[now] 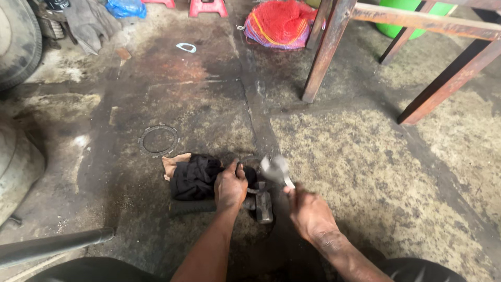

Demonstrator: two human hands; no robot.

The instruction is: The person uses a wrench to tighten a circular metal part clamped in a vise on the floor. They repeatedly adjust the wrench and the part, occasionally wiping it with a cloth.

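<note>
On the oil-stained concrete floor point(365, 172), the left hand point(230, 187) closes around a dark metal part point(250, 175) lying just right of a black rag point(195, 177), fingers wrapped over its top edge. The right hand point(308, 211) is closed in a fist around the handle of a hammer point(275, 168), whose blurred head hangs just above and right of the part, near the left thumb. A second hammer point(263, 206) lies on the floor between both hands. A flat metal ring point(158, 140) rests well apart, up-left.
</note>
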